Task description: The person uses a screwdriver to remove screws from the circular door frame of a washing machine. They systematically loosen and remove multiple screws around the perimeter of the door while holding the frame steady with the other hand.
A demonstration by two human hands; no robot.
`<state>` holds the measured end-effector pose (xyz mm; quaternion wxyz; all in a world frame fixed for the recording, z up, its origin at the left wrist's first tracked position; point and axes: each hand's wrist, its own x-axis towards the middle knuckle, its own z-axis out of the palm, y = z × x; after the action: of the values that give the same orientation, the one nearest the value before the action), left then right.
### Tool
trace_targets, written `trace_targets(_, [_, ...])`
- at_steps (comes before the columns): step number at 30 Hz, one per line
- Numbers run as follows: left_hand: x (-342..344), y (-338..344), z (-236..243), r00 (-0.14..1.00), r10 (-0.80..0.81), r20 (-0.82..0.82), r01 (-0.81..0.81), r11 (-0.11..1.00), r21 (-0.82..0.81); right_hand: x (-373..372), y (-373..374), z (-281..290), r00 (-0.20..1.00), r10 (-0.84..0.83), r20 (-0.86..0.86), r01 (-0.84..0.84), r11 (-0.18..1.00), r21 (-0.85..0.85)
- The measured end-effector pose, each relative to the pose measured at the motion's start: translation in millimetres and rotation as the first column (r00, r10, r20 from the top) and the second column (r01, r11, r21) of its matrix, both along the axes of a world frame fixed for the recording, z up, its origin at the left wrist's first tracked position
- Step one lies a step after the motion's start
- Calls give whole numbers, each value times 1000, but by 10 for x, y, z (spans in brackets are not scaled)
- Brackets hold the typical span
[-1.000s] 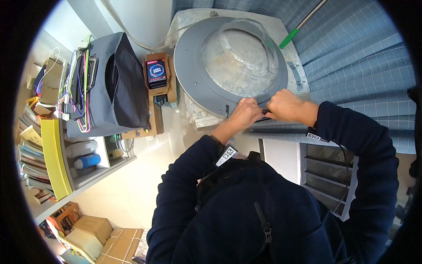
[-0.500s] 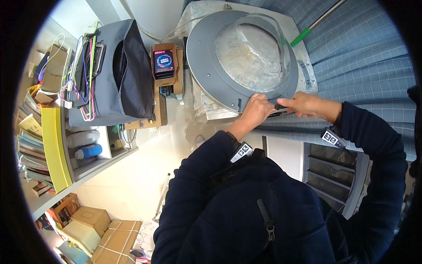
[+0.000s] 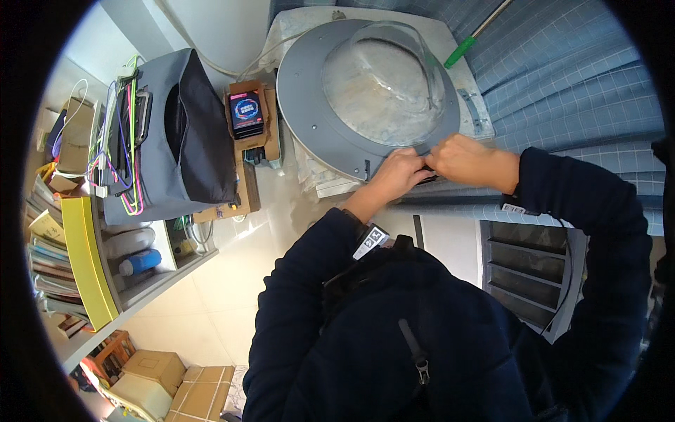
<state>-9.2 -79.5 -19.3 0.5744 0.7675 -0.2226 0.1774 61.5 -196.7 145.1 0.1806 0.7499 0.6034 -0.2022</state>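
While facing a domed grey ring set on a pale mottled cover beside a blue checked curtain, holds left hand and right hand close together at the ring's near edge, both curled inward. Cannot see far enough into either grip to tell whether grasping anything.

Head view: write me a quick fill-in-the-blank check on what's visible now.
1. The left hand and right hand meet at the near rim of a round ____ panel.
2. The metal pole has a ____ grip.
3. The fabric bag stands on the panel's ____ side.

Missing words: grey; green; left.
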Motion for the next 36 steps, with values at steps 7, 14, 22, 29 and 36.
trace_targets(7, [-38, -22, -9, 998, 53, -29, -52, 998, 26, 41, -54, -66, 391, -900, -192, 865, 431, -257])
trace_targets(14, [34, 81, 59, 993, -102, -67, 105, 993, 52, 69, -86, -186, 901, -423, -96, 407, 900, -155])
trace_targets(22, [198, 117, 90, 991, -127, 30, 122, 984, 129, -11, -149, 19, 955, -295, 39, 293, 955, 34])
trace_targets(29, [239, 182, 37, 980, -187, -75, 195, 973, 121, 99, -45, -165, 188, -951, -244, 893, 269, -361])
trace_targets(36, [300, 163, -56, 920, -372, -124, 384, 919, 89, -175, -210, -143, 990, -48, 129, 29, 989, 144])
